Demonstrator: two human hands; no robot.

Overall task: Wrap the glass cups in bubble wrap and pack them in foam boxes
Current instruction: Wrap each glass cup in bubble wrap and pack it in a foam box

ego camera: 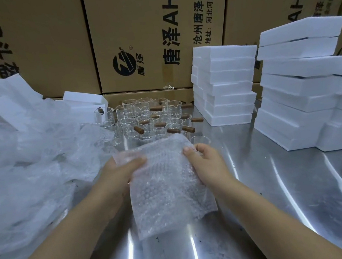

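Note:
A sheet of bubble wrap [164,186] hangs between both hands above the steel table [281,191]. My left hand [116,179] grips its upper left corner, thumb on top. My right hand [206,163] grips its upper right edge. I cannot tell whether a cup is inside the sheet. Several clear glass cups [143,119] with brown wooden handles stand grouped behind the sheet, one lone cup [200,140] just past my right fingers. White foam boxes [225,88] are stacked at the right, a taller stack [302,85] beside them.
A heap of loose bubble wrap and plastic film [24,169] covers the left side, with foam pieces [10,95] on it. An open foam box [89,105] sits behind the cups. Large cardboard cartons [143,35] wall off the back.

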